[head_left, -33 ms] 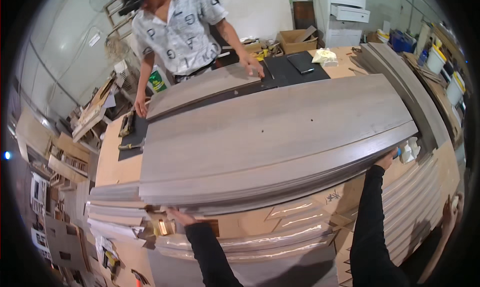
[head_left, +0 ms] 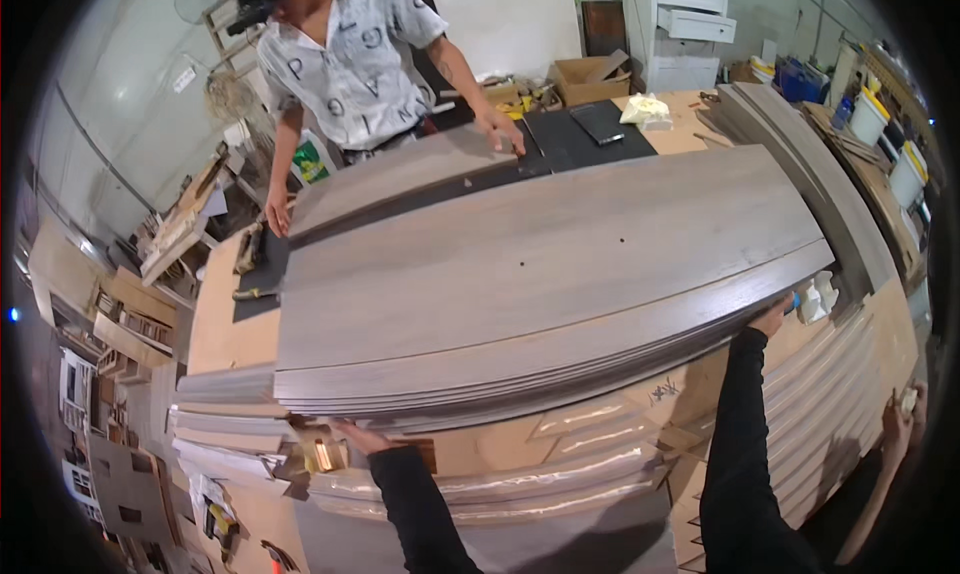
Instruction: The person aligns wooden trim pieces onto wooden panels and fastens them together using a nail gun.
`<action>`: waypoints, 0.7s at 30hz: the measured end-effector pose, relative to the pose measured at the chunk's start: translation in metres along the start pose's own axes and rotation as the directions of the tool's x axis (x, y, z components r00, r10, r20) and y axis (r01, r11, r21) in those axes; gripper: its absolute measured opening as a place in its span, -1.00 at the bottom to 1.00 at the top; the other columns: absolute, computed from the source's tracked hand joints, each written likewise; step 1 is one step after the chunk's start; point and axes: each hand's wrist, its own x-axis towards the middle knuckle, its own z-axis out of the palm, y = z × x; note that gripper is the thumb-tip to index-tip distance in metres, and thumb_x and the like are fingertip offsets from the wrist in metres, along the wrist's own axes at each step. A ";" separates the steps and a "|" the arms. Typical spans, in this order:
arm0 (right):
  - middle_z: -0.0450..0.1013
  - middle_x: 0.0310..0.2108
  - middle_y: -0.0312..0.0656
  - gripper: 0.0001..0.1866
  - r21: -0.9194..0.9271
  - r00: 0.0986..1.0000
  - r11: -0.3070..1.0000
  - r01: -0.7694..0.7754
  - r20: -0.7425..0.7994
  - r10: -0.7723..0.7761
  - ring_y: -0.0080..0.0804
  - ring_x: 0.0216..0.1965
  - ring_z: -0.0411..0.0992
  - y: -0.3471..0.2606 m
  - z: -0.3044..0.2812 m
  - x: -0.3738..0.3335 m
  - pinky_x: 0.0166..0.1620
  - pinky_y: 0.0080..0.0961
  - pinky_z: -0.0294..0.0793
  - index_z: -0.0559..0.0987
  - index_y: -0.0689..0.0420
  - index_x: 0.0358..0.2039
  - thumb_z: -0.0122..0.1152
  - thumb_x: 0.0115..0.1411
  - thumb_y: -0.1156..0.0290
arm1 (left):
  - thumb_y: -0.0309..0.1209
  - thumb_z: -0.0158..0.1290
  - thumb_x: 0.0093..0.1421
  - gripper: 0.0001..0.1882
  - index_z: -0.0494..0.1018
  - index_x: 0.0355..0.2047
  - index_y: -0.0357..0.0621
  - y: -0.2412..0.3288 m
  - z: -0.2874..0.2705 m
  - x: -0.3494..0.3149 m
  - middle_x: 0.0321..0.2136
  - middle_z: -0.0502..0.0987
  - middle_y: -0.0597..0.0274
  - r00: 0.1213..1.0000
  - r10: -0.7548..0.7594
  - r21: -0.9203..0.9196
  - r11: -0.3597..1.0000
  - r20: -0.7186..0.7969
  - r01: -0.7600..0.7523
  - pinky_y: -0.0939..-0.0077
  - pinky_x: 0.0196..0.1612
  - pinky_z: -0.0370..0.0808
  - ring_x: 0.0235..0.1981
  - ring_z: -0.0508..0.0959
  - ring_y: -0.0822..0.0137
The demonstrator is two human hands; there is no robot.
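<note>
A wide grey wood panel (head_left: 560,234) with two small dark holes spans the middle of the bench. Along its near side lies a stack of narrower grey boards (head_left: 560,341), their edges stepped one under another. My left hand (head_left: 362,437) grips the stack from below near its left end, fingers mostly hidden under the boards. At the right end, my right hand (head_left: 770,319) holds the stack's near corner, its fingertips partly hidden. A small blue thing (head_left: 793,304) and a crumpled white piece (head_left: 818,297) lie beside that hand.
Across the bench a co-worker rests both hands on another grey board (head_left: 400,179). Plastic-wrapped boards (head_left: 560,479) lie nearer me. Long grey boards (head_left: 815,164) line the right side. Another person's hand (head_left: 898,429) holds something small and pale. Pliers (head_left: 255,294) lie on the left.
The stepped edges of the stack show more sharply at the left end. The co-worker's upper body has shifted slightly left. Both my hands keep their places on the stack.
</note>
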 end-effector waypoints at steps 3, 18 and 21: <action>0.30 -0.05 -0.03 -0.18 0.032 0.998 0.998 0.048 0.047 -0.049 -0.26 -0.07 0.28 -0.003 -0.006 0.013 0.00 -0.46 0.22 0.29 0.33 0.00 -0.31 0.11 -0.25 | 0.15 -0.48 0.18 -0.26 -0.02 0.16 -0.20 -0.007 0.011 -0.009 0.14 0.04 0.01 0.897 -0.155 0.022 0.983 -0.414 0.180 0.16 0.15 0.07 0.15 0.08 0.10; 0.40 -0.16 -0.16 -0.47 -0.124 0.898 0.946 0.301 0.371 -0.237 -0.39 -0.15 0.33 -0.077 0.017 0.081 -0.12 -0.45 0.28 0.45 0.14 -0.11 -0.01 0.04 0.00 | -0.26 -0.15 0.18 -0.64 0.43 -0.25 -0.35 0.121 0.036 0.041 -0.43 0.52 -0.01 0.883 0.467 0.656 0.651 0.051 -0.382 0.37 -0.28 0.33 -0.38 0.47 0.22; 0.44 -0.23 -0.12 -0.55 -0.459 0.956 0.841 0.286 0.201 -0.215 -0.35 -0.24 0.37 -0.085 0.021 0.070 -0.14 -0.48 0.30 0.47 0.13 -0.13 -0.05 0.07 0.09 | -0.28 -0.15 0.17 -0.66 0.42 -0.19 -0.29 0.119 0.042 0.039 -0.33 0.50 0.00 0.880 0.473 0.574 0.711 0.037 -0.407 0.41 -0.19 0.32 -0.31 0.46 0.21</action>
